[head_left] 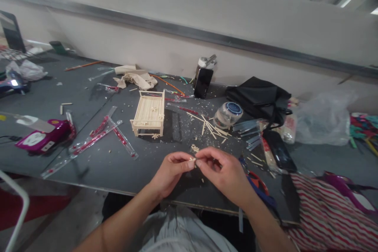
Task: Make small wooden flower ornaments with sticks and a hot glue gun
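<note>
Near the table's front edge, my left hand [176,168] and my right hand [221,168] meet at the fingertips. My left thumb and forefinger pinch a small pale wooden piece [192,159]. The fingers of my right hand are closed against it; anything else in them is too small to make out. Just beyond the fingertips lies a little heap of cut wooden bits [195,148]. Further to the left stands a miniature bed [150,110] made of thin sticks, with tiny stick ornaments on it and a flower-like one at its foot.
Loose sticks [210,126] lie beside a clear jar [228,115] with a blue lid. A purple glue gun [44,136] and plastic-wrapped red sticks [97,136] are on the left. A phone [203,82] leans at the back; another phone [279,150] and striped cloth [330,212] lie right.
</note>
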Motion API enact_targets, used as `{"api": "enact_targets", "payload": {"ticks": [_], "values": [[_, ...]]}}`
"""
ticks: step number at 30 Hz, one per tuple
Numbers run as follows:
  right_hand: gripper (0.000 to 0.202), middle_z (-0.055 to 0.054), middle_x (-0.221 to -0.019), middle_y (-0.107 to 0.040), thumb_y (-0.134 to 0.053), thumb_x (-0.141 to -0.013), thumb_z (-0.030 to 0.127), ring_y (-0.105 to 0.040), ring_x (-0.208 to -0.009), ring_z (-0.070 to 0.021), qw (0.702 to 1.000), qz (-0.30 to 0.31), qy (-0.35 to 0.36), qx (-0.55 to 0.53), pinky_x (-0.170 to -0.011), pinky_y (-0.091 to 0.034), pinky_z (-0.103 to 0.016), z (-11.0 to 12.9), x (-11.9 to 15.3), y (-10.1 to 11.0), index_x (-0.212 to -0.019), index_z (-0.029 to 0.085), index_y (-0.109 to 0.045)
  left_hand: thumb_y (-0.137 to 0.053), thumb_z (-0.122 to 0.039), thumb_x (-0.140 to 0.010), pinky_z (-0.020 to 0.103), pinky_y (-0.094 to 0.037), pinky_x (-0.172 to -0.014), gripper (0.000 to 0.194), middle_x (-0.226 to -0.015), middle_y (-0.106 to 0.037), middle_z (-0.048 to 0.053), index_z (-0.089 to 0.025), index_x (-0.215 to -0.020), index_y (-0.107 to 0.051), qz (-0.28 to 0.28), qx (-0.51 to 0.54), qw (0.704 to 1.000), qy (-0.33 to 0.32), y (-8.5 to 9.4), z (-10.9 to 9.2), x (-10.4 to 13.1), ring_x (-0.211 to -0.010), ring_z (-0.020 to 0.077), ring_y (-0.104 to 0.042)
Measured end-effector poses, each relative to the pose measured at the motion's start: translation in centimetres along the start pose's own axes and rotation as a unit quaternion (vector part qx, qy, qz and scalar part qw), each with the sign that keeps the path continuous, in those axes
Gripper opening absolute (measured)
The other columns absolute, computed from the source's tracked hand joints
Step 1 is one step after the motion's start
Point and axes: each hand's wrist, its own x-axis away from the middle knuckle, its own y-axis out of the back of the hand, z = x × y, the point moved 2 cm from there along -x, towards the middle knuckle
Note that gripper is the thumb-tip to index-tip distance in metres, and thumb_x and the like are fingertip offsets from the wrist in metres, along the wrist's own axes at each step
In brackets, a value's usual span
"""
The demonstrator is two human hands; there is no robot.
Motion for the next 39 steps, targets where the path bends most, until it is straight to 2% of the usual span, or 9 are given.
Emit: {"api": "enact_targets", "payload": {"ticks": [6, 9, 12, 18, 22, 27, 33, 37, 39], "values": [[0.018, 0.001, -0.076, -0.07, -0.06, -0.085, 0.035, -0.063, -0.063, -0.0128, 0.995, -0.073, -0.064, 0.035, -0.056, -0.05, -0.021, -1.5, 2.2, 2.9, -0.096, 0.023, -0.069, -0.087, -0.022, -0.062, 0.023, -0.039, -0.065, 0.018, -0.064, -0.066, -0.001, -0.015, -0.075, -0.077, -0.005, 0.021, 1.0, -0.005, 0.3, 0.0, 0.0, -0.061, 0.0082, -0.053], [0.024, -0.002, -0.078, -0.071, -0.057, -0.085, 0.039, -0.065, -0.064, -0.0162, 0.982, -0.113, -0.087, 0.124, -0.062, -0.054, -0.027, -4.7, 4.4, 5.0, -0.097, 0.022, -0.069, -0.085, -0.023, -0.065, 0.024, -0.037, -0.064, 0.017, -0.066, -0.064, -0.001, -0.016, -0.077, -0.076, -0.004, 0.044, 0.999, -0.017, 0.6, 0.0, -0.1, -0.059, 0.0079, -0.05], [0.031, -0.008, -0.095, -0.072, -0.048, -0.084, 0.031, -0.069, -0.083, -0.0232, 0.961, -0.137, -0.081, 0.224, -0.08, -0.055, -0.039, -9.1, 7.1, 6.4, -0.106, 0.02, -0.066, -0.082, -0.021, -0.067, 0.025, -0.037, -0.064, 0.015, -0.066, -0.062, -0.001, -0.016, -0.079, -0.075, 0.006, 0.065, 0.998, -0.026, 0.6, 0.0, -0.2, -0.059, 0.0081, -0.049], [0.046, -0.014, -0.121, -0.064, -0.045, -0.081, 0.021, -0.063, -0.11, -0.0285, 0.948, -0.084, -0.041, 0.303, -0.094, -0.051, -0.049, -14.6, 11.3, 5.8, -0.126, 0.016, -0.052, -0.08, -0.019, -0.07, 0.026, -0.036, -0.065, 0.012, -0.068, -0.06, -0.001, -0.016, -0.08, -0.074, 0.022, 0.072, 0.997, -0.034, 0.5, 0.0, -0.2, -0.061, 0.0082, -0.048], [0.043, -0.015, -0.121, -0.063, -0.049, -0.084, 0.026, -0.062, -0.111, -0.0295, 0.947, -0.093, -0.034, 0.304, -0.095, -0.05, -0.049, -15.0, 11.6, 5.5, -0.126, 0.017, -0.052, -0.08, -0.021, -0.071, 0.026, -0.035, -0.065, 0.012, -0.068, -0.06, -0.001, -0.016, -0.079, -0.073, 0.019, 0.071, 0.997, -0.034, 0.5, 0.0, -0.2, -0.061, 0.0085, -0.047], [0.032, -0.013, -0.111, -0.065, -0.054, -0.079, 0.031, -0.066, -0.102, -0.0292, 0.949, -0.11, -0.043, 0.291, -0.091, -0.053, -0.046, -14.1, 10.7, 6.1, -0.107, 0.019, -0.061, -0.081, -0.023, -0.069, 0.026, -0.035, -0.064, 0.014, -0.064, -0.056, -0.002, -0.017, -0.079, -0.073, 0.029, 0.092, 0.995, -0.034, 0.3, -0.1, -0.3, -0.06, 0.0089, -0.045], [0.024, -0.009, -0.103, -0.07, -0.051, -0.085, 0.035, -0.07, -0.084, -0.0231, 0.96, -0.128, -0.08, 0.235, -0.067, -0.058, -0.033, -12.8, 10.1, 6.9, -0.102, 0.023, -0.063, -0.082, -0.027, -0.069, 0.026, -0.035, -0.063, 0.017, -0.064, -0.054, -0.002, -0.017, -0.077, -0.071, 0.023, 0.112, 0.993, -0.028, 0.1, -0.2, -0.4, -0.061, 0.0089, -0.045], [0.04, -0.014, -0.117, -0.065, -0.052, -0.088, 0.046, -0.064, -0.108, -0.0303, 0.953, -0.117, -0.009, 0.278, -0.093, -0.053, -0.047, -12.7, 10.4, 5.8, -0.117, 0.02, -0.057, -0.082, -0.027, -0.069, 0.026, -0.035, -0.063, 0.018, -0.064, -0.052, -0.003, -0.017, -0.079, -0.07, 0.02, 0.102, 0.994, -0.028, 0.3, -0.1, -0.4, -0.061, 0.0088, -0.044], [0.054, -0.016, -0.121, -0.063, -0.054, -0.087, 0.053, -0.063, -0.11, -0.0322, 0.948, -0.114, -0.014, 0.296, -0.094, -0.052, -0.049, -12.8, 10.8, 5.1, -0.128, 0.018, -0.05, -0.082, -0.027, -0.069, 0.026, -0.035, -0.063, 0.018, -0.063, -0.052, -0.003, -0.017, -0.079, -0.07, 0.018, 0.098, 0.995, -0.029, 0.4, 0.0, -0.4, -0.061, 0.0089, -0.044]]}}
